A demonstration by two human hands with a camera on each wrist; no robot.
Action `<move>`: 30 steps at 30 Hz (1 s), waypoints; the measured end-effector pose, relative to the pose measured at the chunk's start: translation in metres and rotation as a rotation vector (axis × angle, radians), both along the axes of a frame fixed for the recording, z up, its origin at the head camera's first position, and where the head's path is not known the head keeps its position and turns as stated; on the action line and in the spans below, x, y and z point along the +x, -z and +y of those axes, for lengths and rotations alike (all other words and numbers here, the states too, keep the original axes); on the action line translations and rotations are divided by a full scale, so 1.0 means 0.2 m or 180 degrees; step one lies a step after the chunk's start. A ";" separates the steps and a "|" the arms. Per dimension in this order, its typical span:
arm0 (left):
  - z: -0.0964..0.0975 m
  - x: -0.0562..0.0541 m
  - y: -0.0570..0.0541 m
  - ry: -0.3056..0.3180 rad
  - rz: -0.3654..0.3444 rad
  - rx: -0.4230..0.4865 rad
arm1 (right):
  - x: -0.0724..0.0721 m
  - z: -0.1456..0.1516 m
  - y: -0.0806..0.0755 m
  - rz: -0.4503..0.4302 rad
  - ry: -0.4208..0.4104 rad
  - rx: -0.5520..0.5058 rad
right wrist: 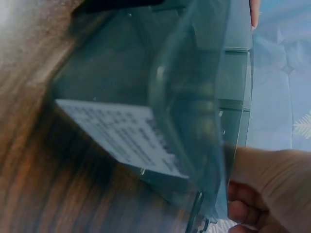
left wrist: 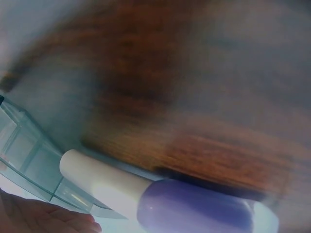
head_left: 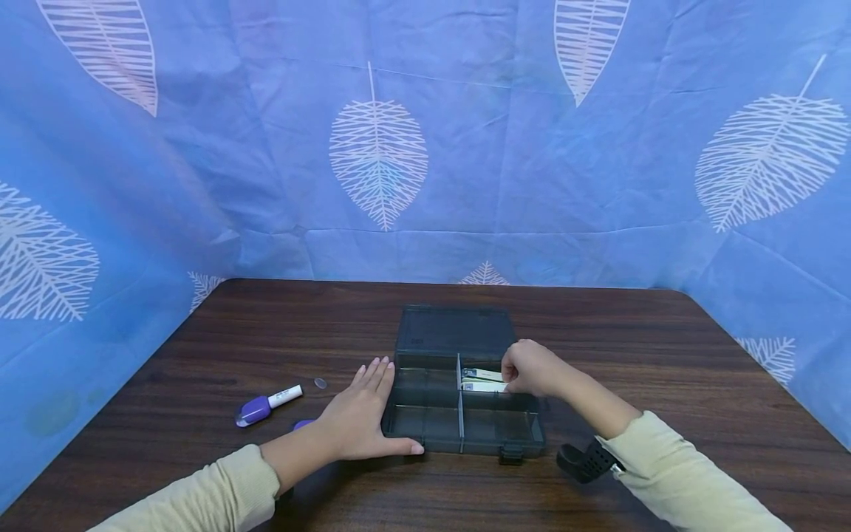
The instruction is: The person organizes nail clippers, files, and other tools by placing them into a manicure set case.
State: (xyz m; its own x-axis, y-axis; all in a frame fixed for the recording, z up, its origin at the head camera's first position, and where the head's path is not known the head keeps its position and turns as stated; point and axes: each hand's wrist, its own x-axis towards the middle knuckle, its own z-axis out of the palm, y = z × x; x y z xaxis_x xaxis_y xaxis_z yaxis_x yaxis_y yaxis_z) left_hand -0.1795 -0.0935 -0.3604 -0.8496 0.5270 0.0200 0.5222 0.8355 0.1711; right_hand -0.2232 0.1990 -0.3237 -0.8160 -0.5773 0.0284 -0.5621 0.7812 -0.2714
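A dark translucent compartment box point(head_left: 435, 399) lies on the table, its lid point(head_left: 455, 330) folded back. My left hand point(head_left: 359, 417) rests at the box's left side, fingers straight and thumb at the front corner. In the back right compartment lie a pale yellow nail clipper point(head_left: 485, 374) and a similar pale item point(head_left: 482, 386). My right hand point(head_left: 532, 367) reaches in with curled fingers, apparently pinching the nail clipper's right end; the fingertips are partly hidden. Curled fingers point(right wrist: 245, 213) also show beyond the box wall point(right wrist: 131, 73) in the right wrist view.
A purple nail polish bottle point(head_left: 255, 410) with a white cap lies left of the box. Near it is a small clear disc point(head_left: 320, 383). Another purple object point(head_left: 302, 424) is mostly hidden behind my left wrist. A black strap point(head_left: 585, 462) sits by my right wrist.
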 end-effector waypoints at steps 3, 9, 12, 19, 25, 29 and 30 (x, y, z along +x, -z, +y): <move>0.00 0.00 0.00 0.0004 -0.0004 0.0004 | 0.02 0.02 0.00 0.0104 0.0040 -0.0165; 0.00 0.00 0.00 -0.0003 -0.0010 -0.0002 | 0.07 0.08 0.00 0.0478 0.0179 -0.0564; 0.00 0.00 0.00 -0.0008 -0.0018 0.0006 | 0.09 0.11 0.00 0.0683 0.0308 -0.0766; 0.00 0.00 0.00 0.0003 -0.0015 0.0028 | 0.17 0.17 0.06 0.1290 0.0640 -0.1111; 0.00 0.00 0.00 -0.0020 -0.0031 0.0017 | 0.23 0.24 0.10 0.1423 0.0960 -0.1183; 0.00 0.00 0.00 -0.0046 -0.0047 0.0033 | 0.26 0.30 0.13 0.1415 0.1124 -0.1112; 0.00 0.00 0.00 -0.0051 -0.0052 0.0039 | 0.27 0.32 0.14 0.1400 0.1168 -0.1082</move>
State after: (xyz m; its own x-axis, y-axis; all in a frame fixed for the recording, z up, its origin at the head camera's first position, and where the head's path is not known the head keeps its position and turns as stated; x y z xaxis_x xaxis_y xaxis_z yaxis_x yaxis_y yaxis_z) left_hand -0.1791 -0.0929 -0.3604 -0.8582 0.5132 0.0124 0.5059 0.8415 0.1896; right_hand -0.1692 0.2625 -0.3512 -0.8287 -0.1644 0.5350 -0.3907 0.8544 -0.3426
